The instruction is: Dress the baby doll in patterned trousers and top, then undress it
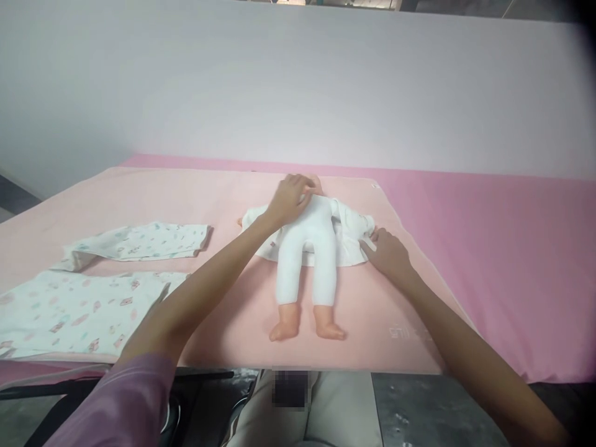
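Observation:
A baby doll lies on its back on the light pink mat, its bare feet toward me. White leggings cover its legs, and a white top is spread open around and under its body, with a sleeve on each side. My left hand rests over the doll's upper chest and neck, fingers apart, hiding part of it; the head is mostly hidden. At the doll's arm on the right, my right hand touches the cuff and the doll's small hand, its thumb and fingers close around them.
Two folded printed white garments lie at the left, a narrow one behind a larger one. Darker pink cloth extends to the right. A pale wall stands behind the table.

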A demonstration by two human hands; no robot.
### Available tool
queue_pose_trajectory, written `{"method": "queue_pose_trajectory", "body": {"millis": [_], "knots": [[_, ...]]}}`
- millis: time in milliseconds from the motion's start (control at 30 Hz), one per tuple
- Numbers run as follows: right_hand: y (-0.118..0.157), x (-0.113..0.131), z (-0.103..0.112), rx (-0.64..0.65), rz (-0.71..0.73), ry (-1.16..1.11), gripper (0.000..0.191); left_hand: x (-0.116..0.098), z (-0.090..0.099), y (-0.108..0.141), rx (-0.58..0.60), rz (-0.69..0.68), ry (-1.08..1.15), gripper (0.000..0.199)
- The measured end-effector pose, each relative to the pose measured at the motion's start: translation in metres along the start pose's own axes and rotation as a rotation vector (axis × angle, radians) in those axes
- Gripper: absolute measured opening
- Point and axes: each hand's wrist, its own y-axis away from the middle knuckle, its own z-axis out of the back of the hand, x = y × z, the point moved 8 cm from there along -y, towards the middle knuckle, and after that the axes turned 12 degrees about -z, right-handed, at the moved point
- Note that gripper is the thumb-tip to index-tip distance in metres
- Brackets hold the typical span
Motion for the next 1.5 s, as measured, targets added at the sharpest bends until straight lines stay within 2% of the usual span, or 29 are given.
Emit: {"method": "queue_pose_trajectory", "body": {"millis": [67, 100, 167, 233, 300, 367, 467, 533, 667, 733, 800, 833, 900, 967, 1033, 1100, 1167, 1233, 1267, 1333, 1400, 1467, 1500], "knots": [[-0.001, -0.003, -0.009, 0.108, 0.0, -0.043, 0.037, -0.024, -0.037, -0.038, 0.197, -0.157, 0.117, 0.047], [-0.002, -0.003, -0.011, 0.152, 0.01, -0.077, 0.038, -0.03, -0.06, -0.053, 0.33, -0.188, 0.164, 0.048], [-0.004, -0.005, -0.012, 0.217, -0.001, -0.168, 0.039, -0.027, -0.105, -0.075, 0.606, -0.138, 0.211, 0.049], [-0.004, -0.007, -0.01, 0.262, -0.042, -0.31, 0.039, -0.014, -0.137, -0.089, 0.795, -0.046, 0.231, 0.051], [-0.002, -0.006, -0.008, 0.316, -0.07, -0.467, 0.041, -0.002, -0.155, -0.1, 0.86, -0.013, 0.272, 0.053], [0.001, -0.002, -0.01, 0.381, -0.087, -0.579, 0.041, 0.005, -0.161, -0.109, 0.848, -0.035, 0.332, 0.054], [0.004, -0.002, -0.011, 0.361, -0.115, -0.547, 0.044, 0.009, -0.16, -0.115, 0.765, -0.076, 0.379, 0.057], [0.003, -0.004, -0.005, 0.227, -0.086, -0.408, 0.053, 0.009, -0.157, -0.115, 0.693, -0.083, 0.349, 0.059], [0.002, -0.002, 0.015, -0.114, 0.07, -0.141, 0.067, -0.006, -0.144, -0.112, 0.497, -0.159, 0.095, 0.047], [0.003, 0.004, 0.013, -0.145, 0.185, -0.094, 0.069, -0.019, -0.141, -0.105, 0.473, -0.201, -0.001, 0.042], [0.005, 0.013, 0.002, -0.081, 0.298, -0.056, 0.071, -0.032, -0.137, -0.098, 0.46, -0.211, -0.081, 0.04], [0.006, 0.018, -0.002, -0.05, 0.339, -0.039, 0.074, -0.038, -0.131, -0.097, 0.416, -0.207, -0.12, 0.038], [0.008, 0.027, 0.0, -0.054, 0.375, -0.036, 0.082, -0.056, -0.109, -0.095, 0.257, -0.198, -0.146, 0.035], [0.01, 0.035, 0.021, -0.165, 0.356, -0.091, 0.084, -0.083, -0.078, -0.091, 0.089, -0.187, -0.088, 0.032], [0.016, 0.041, 0.054, -0.328, 0.32, -0.18, 0.078, -0.12, -0.041, -0.081, -0.011, -0.191, -0.001, 0.035], [0.035, 0.04, 0.083, -0.459, 0.283, -0.276, 0.071, -0.165, -0.002, -0.059, -0.045, -0.203, 0.09, 0.044], [0.068, 0.03, 0.094, -0.507, 0.233, -0.354, 0.069, -0.21, 0.033, -0.018, -0.045, -0.2, 0.188, 0.05], [0.118, 0.012, 0.084, -0.457, 0.139, -0.393, 0.068, -0.247, 0.054, 0.046, -0.014, -0.151, 0.288, 0.05], [0.148, 0.001, 0.071, -0.392, 0.082, -0.396, 0.066, -0.261, 0.057, 0.087, 0.012, -0.113, 0.34, 0.048], [0.215, -0.016, 0.033, -0.185, -0.039, -0.394, 0.058, -0.282, 0.051, 0.178, 0.055, -0.044, 0.447, 0.039], [0.283, -0.02, 0.004, -0.094, -0.074, -0.412, 0.046, -0.291, 0.033, 0.269, 0.052, 0.034, 0.536, 0.031], [0.333, -0.017, -0.026, 0.021, -0.115, -0.545, 0.039, -0.279, 0.012, 0.344, -0.021, 0.254, 0.533, 0.027], [0.349, -0.014, -0.045, 0.136, -0.162, -0.639, 0.039, -0.268, 0.0, 0.375, -0.048, 0.41, 0.521, 0.025]]}}
